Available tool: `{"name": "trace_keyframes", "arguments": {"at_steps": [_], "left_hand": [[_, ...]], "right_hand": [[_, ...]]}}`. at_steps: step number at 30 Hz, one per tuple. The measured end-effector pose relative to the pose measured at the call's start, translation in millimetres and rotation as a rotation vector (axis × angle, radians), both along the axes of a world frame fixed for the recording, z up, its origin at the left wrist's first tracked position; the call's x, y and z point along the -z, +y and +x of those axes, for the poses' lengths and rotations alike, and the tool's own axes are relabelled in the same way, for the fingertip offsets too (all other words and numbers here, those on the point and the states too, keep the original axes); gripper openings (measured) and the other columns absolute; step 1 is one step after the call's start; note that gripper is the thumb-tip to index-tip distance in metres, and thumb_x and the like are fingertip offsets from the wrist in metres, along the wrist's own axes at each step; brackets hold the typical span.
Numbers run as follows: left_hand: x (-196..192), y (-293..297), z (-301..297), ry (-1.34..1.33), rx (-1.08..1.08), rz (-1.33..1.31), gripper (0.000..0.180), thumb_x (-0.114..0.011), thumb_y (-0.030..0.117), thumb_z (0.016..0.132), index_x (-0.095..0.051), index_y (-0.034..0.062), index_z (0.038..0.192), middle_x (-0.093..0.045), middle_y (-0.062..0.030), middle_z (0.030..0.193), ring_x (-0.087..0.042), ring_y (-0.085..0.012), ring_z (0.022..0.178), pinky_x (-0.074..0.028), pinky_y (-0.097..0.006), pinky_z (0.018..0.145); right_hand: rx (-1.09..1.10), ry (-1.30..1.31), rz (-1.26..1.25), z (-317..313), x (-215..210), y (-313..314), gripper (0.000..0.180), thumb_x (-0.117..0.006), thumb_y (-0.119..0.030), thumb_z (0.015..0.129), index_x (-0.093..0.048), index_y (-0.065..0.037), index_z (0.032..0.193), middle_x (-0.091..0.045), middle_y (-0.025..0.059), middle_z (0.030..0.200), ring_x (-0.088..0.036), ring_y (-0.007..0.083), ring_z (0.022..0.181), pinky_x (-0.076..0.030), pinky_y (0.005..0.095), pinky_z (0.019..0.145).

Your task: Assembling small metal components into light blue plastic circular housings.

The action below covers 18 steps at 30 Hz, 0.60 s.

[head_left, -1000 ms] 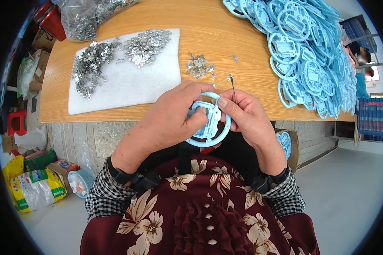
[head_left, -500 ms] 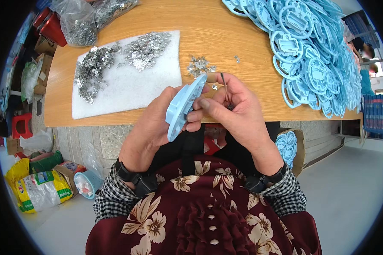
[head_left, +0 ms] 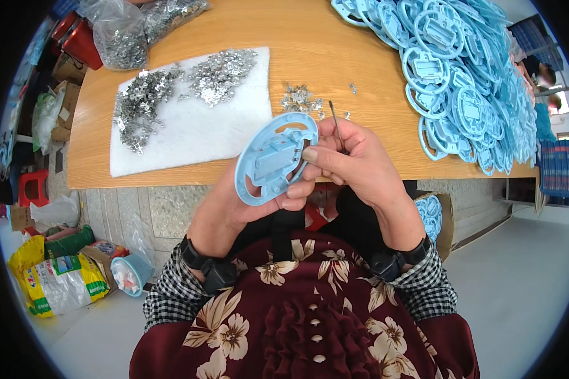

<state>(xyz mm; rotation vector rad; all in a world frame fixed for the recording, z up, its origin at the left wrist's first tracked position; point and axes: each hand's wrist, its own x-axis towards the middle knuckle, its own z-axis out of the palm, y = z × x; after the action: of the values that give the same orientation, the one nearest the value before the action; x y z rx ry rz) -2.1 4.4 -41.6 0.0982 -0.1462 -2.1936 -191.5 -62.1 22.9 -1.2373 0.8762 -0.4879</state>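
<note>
Head view: left hand [head_left: 237, 207] curled round blue frame [head_left: 275, 159], presumably steadying it; right hand [head_left: 355, 158] gripping slim rod [head_left: 335, 120]; metal pieces [head_left: 298, 100] near, likely for reach

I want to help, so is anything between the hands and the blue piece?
Nothing I can see. The left hand holds the blue piece from underneath; the right hand is at its edge. The thin tool points up beside the piece. Anything tucked behind the right hand is hidden.
</note>
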Motion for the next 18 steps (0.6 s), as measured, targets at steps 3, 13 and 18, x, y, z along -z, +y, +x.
{"name": "trace_keyframes", "arguments": {"at_steps": [3, 13, 18], "left_hand": [[-2.4, -0.9, -1.5, 0.048, 0.008, -0.027, 0.041, -0.042, 0.033, 0.106, -0.057, 0.0034, 0.130, -0.063, -0.0117, 0.105, -0.057, -0.0190, 0.080, -0.045, -0.030, 0.066], [-32.0, 1.6, -14.9, -0.714, -0.448, -0.130, 0.046, -0.052, 0.024, 0.106, -0.039, 0.0040, 0.144, -0.057, -0.0110, 0.129, -0.060, -0.0186, 0.115, -0.054, -0.037, 0.092], [-38.5, 11.8, 4.4, -1.157, -0.681, -0.462, 0.044, -0.058, 0.020, 0.103, -0.044, 0.0032, 0.142, -0.058, -0.0104, 0.128, -0.059, -0.0127, 0.110, -0.052, -0.030, 0.089]], "right_hand": [[0.106, -0.002, -0.041, -3.4, -1.8, 4.8, 0.032, -0.068, -0.019, 0.097, -0.060, 0.000, 0.121, -0.063, -0.0017, 0.079, -0.055, 0.0042, 0.070, -0.043, 0.0216, 0.061], [0.223, -0.062, -0.299, -5.9, -24.2, 35.6, 0.031, -0.068, -0.016, 0.096, -0.062, 0.001, 0.122, -0.065, -0.0013, 0.092, -0.056, 0.0029, 0.070, -0.045, 0.0183, 0.061], [0.010, 0.053, -0.182, -13.2, -36.0, 16.3, 0.024, -0.065, -0.018, 0.099, -0.066, 0.000, 0.114, -0.065, -0.0021, 0.087, -0.054, 0.0011, 0.067, -0.043, 0.0176, 0.059]]}}
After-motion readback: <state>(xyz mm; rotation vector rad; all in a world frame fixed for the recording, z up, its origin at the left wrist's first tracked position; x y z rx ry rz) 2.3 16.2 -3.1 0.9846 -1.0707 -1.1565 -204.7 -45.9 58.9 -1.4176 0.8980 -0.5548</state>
